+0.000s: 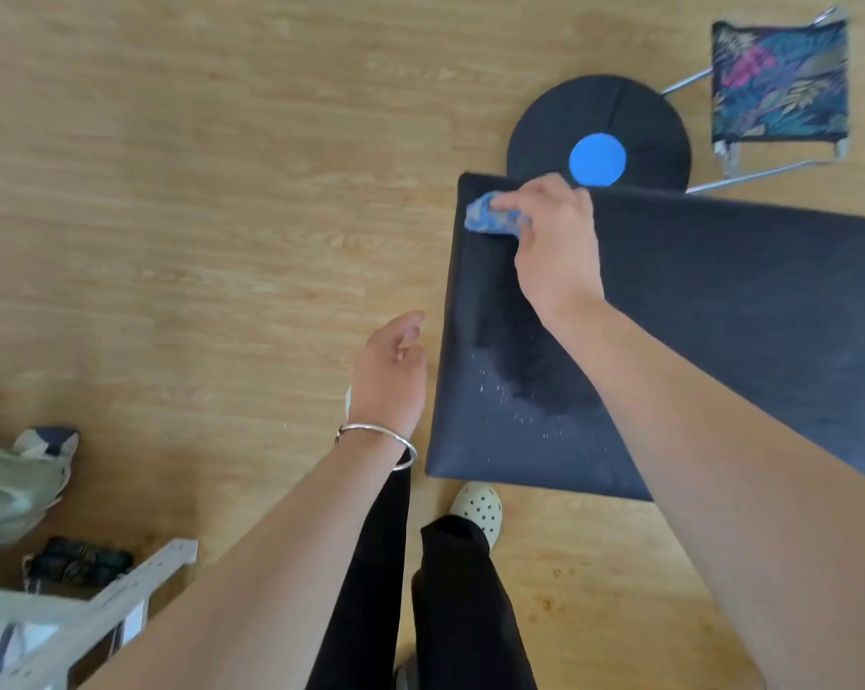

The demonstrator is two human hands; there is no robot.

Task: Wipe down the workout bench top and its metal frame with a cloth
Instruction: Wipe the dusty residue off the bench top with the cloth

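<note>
The black padded bench top (719, 301) fills the right half of the view, its end pointing left. My right hand (555, 241) grips a bunched blue cloth (490, 219) and presses it on the bench's far left corner. A darker wiped streak and small white specks (510, 400) lie on the near part of the pad. My left hand (393, 376), with a silver bangle on the wrist, hovers just left of the bench edge with loosely curled fingers, holding nothing. The bench's metal frame is hidden under the pad.
A round black balance disc with a blue centre (598, 134) lies on the wood floor beyond the bench. A floral folding stool (779, 82) stands at the far right. Shoes and a white rack (97, 605) sit at lower left. My legs and a white clog (478, 507) stand by the bench.
</note>
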